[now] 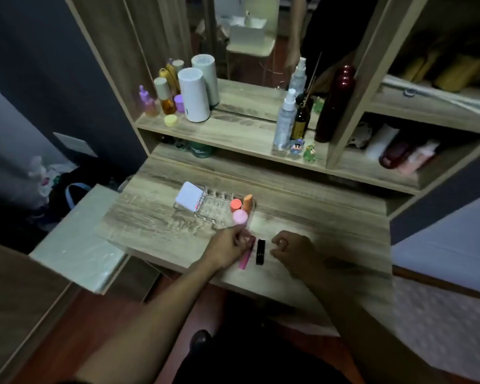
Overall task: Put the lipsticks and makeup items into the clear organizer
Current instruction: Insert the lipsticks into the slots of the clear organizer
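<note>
The clear organizer (214,206) stands on the wooden desk. A white square case (189,195) leans in its left end. At its right end sit a coral-capped item (235,204), an orange sponge-shaped item (247,202) and a pink-capped item (240,216). In front of it lie a pink lip tube (245,257) and a black lipstick (260,251), side by side. My left hand (227,249) rests beside the pink tube, fingertips touching its dark upper end. My right hand (294,249) hovers just right of the black lipstick, fingers curled, holding nothing.
A shelf behind the desk carries bottles, a white cylinder (193,94), spray bottles (284,120), a dark red bottle (336,103) and small figurines. A mirror rises behind it. A pale open drawer or box (78,239) juts out at the left. Side cubbies on the right hold more bottles.
</note>
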